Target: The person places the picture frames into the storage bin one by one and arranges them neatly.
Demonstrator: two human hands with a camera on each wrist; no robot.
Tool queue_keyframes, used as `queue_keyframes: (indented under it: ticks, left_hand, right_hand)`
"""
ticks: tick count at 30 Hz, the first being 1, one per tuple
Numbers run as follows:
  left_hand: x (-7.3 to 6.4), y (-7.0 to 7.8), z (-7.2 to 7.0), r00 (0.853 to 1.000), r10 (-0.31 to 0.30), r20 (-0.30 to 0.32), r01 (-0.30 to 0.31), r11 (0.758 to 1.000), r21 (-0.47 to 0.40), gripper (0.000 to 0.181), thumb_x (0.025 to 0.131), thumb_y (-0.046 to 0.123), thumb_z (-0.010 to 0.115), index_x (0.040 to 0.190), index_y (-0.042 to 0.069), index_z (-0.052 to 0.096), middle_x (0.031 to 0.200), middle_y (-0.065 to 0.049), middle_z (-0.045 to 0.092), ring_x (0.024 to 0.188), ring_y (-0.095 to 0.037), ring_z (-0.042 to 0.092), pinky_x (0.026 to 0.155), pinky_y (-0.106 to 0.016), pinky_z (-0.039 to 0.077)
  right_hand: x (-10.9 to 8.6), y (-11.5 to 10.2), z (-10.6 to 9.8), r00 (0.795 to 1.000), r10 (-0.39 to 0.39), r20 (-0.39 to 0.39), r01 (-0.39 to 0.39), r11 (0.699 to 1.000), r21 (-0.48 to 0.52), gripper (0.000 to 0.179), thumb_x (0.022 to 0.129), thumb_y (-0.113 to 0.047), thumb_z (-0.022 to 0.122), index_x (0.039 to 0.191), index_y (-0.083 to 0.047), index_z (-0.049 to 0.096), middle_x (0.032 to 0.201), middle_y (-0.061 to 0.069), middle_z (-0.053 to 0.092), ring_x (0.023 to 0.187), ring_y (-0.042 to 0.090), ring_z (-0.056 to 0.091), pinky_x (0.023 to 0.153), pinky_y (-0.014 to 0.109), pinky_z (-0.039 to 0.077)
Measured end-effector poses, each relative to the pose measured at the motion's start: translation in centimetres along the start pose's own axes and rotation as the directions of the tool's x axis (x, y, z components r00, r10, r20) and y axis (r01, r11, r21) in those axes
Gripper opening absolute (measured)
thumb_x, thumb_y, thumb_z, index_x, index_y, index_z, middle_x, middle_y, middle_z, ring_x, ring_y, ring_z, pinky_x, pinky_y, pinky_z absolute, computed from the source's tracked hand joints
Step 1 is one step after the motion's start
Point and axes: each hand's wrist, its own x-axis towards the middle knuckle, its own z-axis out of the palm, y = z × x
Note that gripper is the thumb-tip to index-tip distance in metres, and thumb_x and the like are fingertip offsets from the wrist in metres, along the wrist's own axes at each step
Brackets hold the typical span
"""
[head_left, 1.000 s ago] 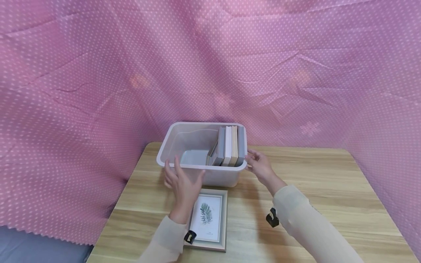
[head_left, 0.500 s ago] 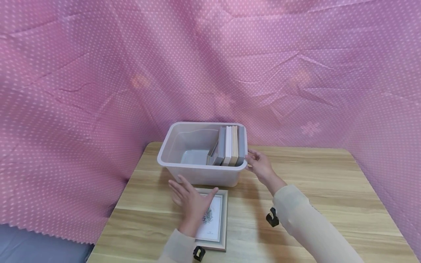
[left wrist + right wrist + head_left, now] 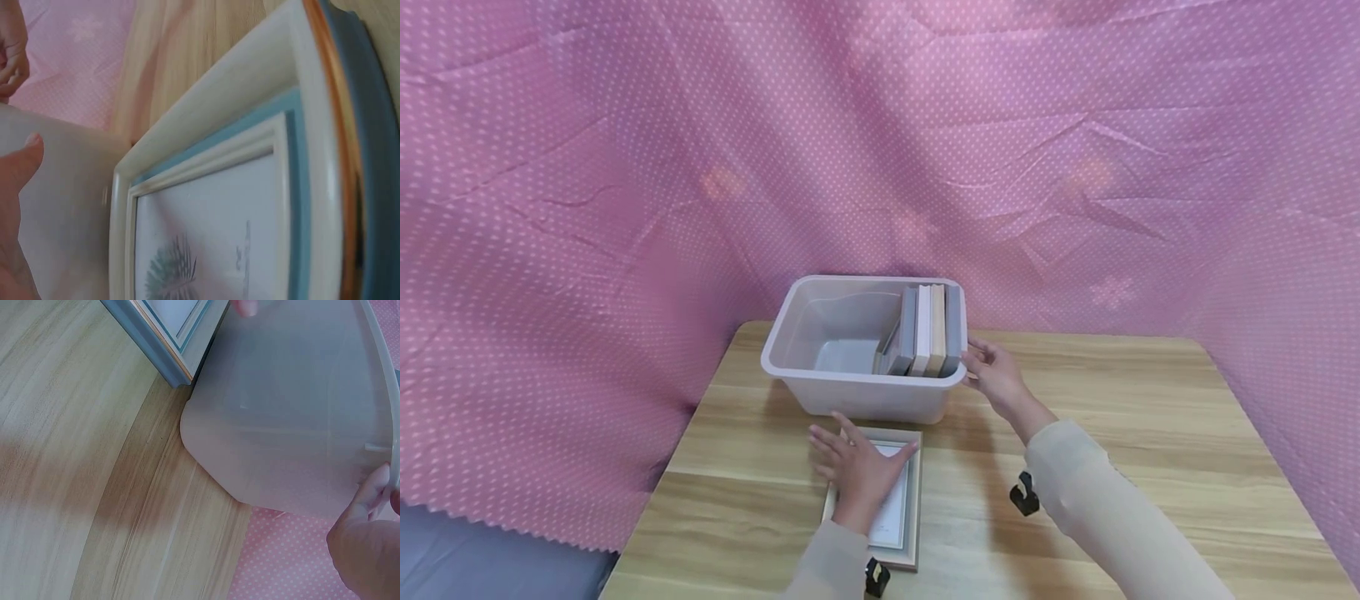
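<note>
A picture frame [image 3: 912,500] with a pale, blue-lined border and a leaf print lies flat on the table in front of a whitish plastic bin [image 3: 872,400]. My left hand [image 3: 863,477] is spread above the frame, thumb out to the right; whether it touches the frame cannot be told. At the bin's right front corner, my right hand [image 3: 997,383] holds the rim, its thumb [image 3: 373,484] against the outer wall in the right wrist view. Inside the bin, several flat pieces [image 3: 922,333] in grey, white and beige stand at the right; frames or books, I cannot tell.
The wooden table [image 3: 1120,417] has rounded back corners. Pink dotted cloth [image 3: 880,150] hangs behind it and along both sides, close to the bin's back. A grey-blue surface [image 3: 490,554] shows at the lower left.
My left hand has left the bin's front rim and moved toward me and to the right, over the picture frame. The right hand stays at the bin's corner.
</note>
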Motion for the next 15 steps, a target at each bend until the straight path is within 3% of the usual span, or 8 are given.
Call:
queue_keyframes:
  ticks: [5, 15]
  left_hand:
    - [0.0, 0.7, 0.8, 0.999, -0.004, 0.032, 0.003, 0.999, 0.041, 0.149, 0.047, 0.098, 0.044, 0.151, 0.000, -0.001, 0.146, -0.037, -0.015, 0.135, -0.050, -0.014, 0.103, -0.075, 0.002]
    - [-0.1, 1.4, 1.9, 0.998, -0.028, 0.056, 0.023, 0.994, 0.103, 0.146, 0.052, 0.093, 0.053, 0.151, 0.001, -0.003, 0.148, -0.039, -0.005, 0.136, -0.052, -0.005, 0.104, -0.074, 0.003]
  right_hand:
    - [0.0, 0.2, 0.0, 1.000, -0.015, 0.000, 0.015, 1.000, 0.000, 0.046, 0.099, -0.005, 0.049, 0.143, 0.000, 0.037, 0.133, 0.023, 0.048, 0.117, 0.031, 0.050, 0.089, 0.030, 0.053]
    - [0.0, 0.3, 0.1, 1.000, -0.014, -0.006, 0.014, 1.000, 0.009, 0.045, 0.099, -0.005, 0.049, 0.143, -0.001, 0.038, 0.131, 0.023, 0.049, 0.115, 0.029, 0.051, 0.088, 0.029, 0.053]
